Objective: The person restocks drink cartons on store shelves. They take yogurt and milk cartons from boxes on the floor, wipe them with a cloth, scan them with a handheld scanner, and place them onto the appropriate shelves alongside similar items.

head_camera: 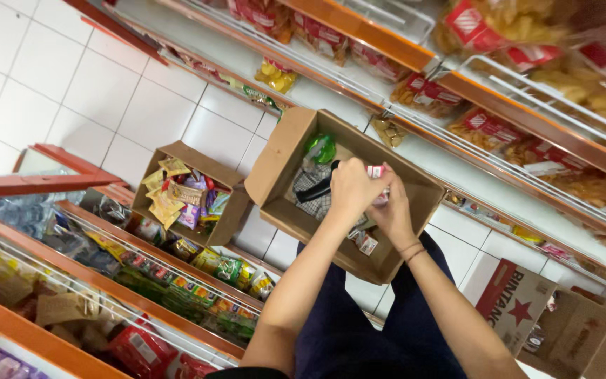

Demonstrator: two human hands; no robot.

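- The white tiled floor (71, 77) runs under everything, and the open cardboard box (275, 165) standing on it in front of the person serves as the landmark here.
- An orange-edged shelf rack (513, 105) rises beyond the box, with wire rails and bags of chips and snacks along its tiers.
- A second shelf rack (106, 281) stands on the near-left side of the box, packed with green and yellow packets and red bags.
- A printed carton with a red star (517, 305) sits on the floor to the right of the box.
- A smaller cardboard box (229, 217) lies just left of the landmark box, full of yellow and purple snack packets.
- The person's legs in dark trousers (359, 337) come up to the near side of the box.
- The left hand (348, 186) hovers over the middle of the box, fingers curled round one end of a small packet.
- The right hand (393, 210), with a dark band at the wrist, is beside it over the box, fingers closed on the same packet.
- The small red-and-white packet (375, 171) is pinched between both hands, above the box's inside.
- A green packet (321, 147) lies in the far part of the box.
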